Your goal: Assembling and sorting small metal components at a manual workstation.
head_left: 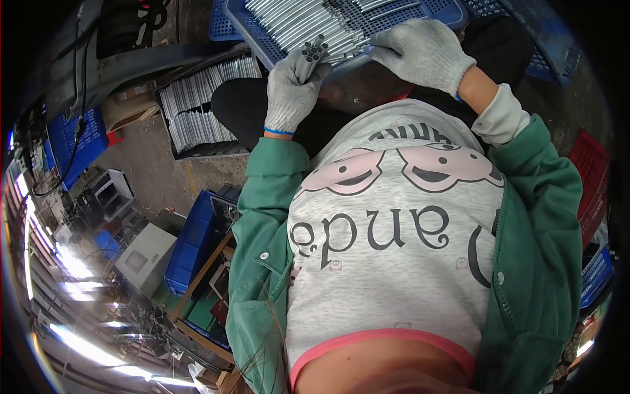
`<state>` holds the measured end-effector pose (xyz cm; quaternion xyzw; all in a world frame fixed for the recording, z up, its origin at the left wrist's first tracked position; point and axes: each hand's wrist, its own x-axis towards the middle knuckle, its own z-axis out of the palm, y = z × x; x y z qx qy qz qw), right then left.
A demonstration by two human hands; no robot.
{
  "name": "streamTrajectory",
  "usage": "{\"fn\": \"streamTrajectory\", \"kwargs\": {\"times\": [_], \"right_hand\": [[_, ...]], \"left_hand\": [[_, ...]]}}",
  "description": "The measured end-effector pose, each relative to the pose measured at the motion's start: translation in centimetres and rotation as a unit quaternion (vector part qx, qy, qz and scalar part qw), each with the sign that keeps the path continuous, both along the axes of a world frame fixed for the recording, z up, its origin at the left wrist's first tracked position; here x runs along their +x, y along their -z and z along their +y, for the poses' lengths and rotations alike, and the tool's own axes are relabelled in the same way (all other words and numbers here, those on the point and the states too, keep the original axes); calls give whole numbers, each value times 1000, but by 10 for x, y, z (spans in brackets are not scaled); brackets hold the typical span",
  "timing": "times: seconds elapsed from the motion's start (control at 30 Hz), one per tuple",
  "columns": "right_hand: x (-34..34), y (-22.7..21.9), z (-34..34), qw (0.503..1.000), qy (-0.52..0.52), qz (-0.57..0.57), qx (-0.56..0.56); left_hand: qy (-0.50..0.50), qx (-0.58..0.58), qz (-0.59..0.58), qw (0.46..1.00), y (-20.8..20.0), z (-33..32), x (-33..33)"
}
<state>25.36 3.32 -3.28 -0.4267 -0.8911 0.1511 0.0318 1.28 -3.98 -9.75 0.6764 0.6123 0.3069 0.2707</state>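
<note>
Gloved in grey-white knit, my left hand (290, 95) is closed around a small bundle of metal tubes (315, 49), their round open ends pointing up. My right hand (426, 56), in a matching glove, is at the near side of a blue perforated basket (420, 10). Its thumb and fingers are pressed together beside the ends of some tubes; whether something is pinched between them cannot be made out. Many shiny metal tubes (295, 23) lie side by side in the basket.
Left of my legs, a dark crate (174, 141) on the floor holds rows of similar tubes. Further left are a blue perforated basket (79, 141), a pale metal box (146, 259) and a blue bin (190, 246). A red crate (590, 174) stands at the far right.
</note>
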Motion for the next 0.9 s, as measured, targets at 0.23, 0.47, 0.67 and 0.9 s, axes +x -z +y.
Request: {"fn": "streamTrajectory", "kwargs": {"times": [0.23, 0.47, 0.67, 0.9], "right_hand": [[-3, -6, 1, 998, 10, -12, -63], [3, 16, 4, 998, -54, -30, -24], [-1, 4, 6, 997, -13, 16, -69], [-4, 3, 8, 994, -23, 6, -109]], "left_hand": [[-21, 36, 91, 995, 1, -3, -1], [-30, 81, 68, 994, 16, -7, -2], [1, 74, 85, 994, 8, -5, -1], [-49, 42, -12, 998, 16, -8, 0]]}}
